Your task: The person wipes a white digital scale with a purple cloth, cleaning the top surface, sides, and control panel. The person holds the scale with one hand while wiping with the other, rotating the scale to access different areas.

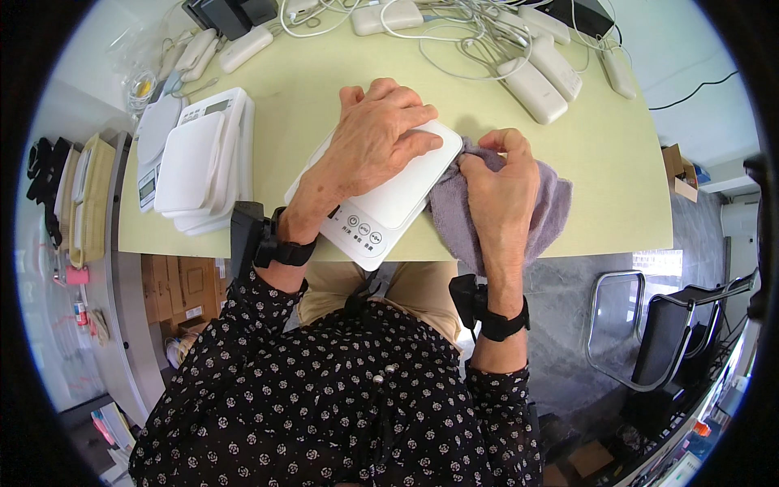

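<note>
A white digital kitchen scale (pixel 398 195) lies slantwise at the table's front edge, its button corner sticking out past the edge. My left hand (pixel 377 142) rests across its plate and holds it, fingers curled toward the far side and thumb on top. At the scale's right edge, my right hand (pixel 503 187) is closed on a greyish-purple cloth (pixel 552 195), pinching a fold against the side of the scale. The rest of the cloth spreads under that hand and hangs over the table edge. The fingertips of my left hand are partly hidden.
Several white scales (pixel 191 166) are stacked on the left of the pale green table (pixel 625 178). White power banks (pixel 531 89) and tangled cables lie along the back. A metal-framed chair (pixel 649 325) stands at the right, and a grey shelf (pixel 122 292) at the left.
</note>
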`<state>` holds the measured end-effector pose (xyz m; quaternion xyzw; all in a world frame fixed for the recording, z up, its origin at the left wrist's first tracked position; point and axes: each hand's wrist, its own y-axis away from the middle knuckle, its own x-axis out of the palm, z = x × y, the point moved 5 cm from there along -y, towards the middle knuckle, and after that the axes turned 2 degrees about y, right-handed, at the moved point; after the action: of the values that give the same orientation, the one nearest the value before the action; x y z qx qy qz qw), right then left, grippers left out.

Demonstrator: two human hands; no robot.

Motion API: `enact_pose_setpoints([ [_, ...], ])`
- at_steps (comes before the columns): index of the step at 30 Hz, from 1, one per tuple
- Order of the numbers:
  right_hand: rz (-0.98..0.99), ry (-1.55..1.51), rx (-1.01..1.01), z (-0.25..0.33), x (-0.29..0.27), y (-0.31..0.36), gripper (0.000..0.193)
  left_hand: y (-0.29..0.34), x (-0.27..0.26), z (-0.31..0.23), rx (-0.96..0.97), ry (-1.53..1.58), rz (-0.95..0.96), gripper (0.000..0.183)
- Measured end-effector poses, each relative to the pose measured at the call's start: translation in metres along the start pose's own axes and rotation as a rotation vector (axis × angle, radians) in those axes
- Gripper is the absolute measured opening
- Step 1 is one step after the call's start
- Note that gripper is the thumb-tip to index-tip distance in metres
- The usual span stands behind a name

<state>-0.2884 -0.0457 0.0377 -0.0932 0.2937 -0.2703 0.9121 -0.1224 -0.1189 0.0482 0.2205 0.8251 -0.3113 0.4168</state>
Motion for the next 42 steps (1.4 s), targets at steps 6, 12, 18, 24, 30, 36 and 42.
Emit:
enact_pose_setpoints([
  [6,0.052,-0.014,-0.077,0.003,-0.003,0.008,0.009,0.0,0.001,0.002,-0.014,0.014,0.001,0.037],
  [12,0.106,-0.161,-0.057,0.002,-0.009,0.021,0.019,-0.001,0.0,0.003,-0.024,0.01,0.0,0.036],
  [18,0.047,-0.167,0.057,-0.001,-0.002,0.024,0.023,-0.001,0.001,0.004,-0.023,0.021,0.013,0.036],
  [24,-0.026,-0.065,-0.006,0.002,0.0,0.007,0.017,-0.001,0.002,0.004,-0.003,0.02,0.015,0.036],
  [30,-0.009,0.007,-0.065,0.007,0.001,0.011,0.006,-0.002,0.002,0.005,-0.029,0.014,0.008,0.036],
  [36,0.01,-0.132,-0.105,0.015,0.001,0.043,0.007,-0.002,0.003,0.007,-0.024,0.009,-0.003,0.036],
  [42,-0.018,-0.066,-0.123,0.003,0.004,0.013,0.004,-0.002,0.001,0.007,-0.021,0.019,0.034,0.036],
])
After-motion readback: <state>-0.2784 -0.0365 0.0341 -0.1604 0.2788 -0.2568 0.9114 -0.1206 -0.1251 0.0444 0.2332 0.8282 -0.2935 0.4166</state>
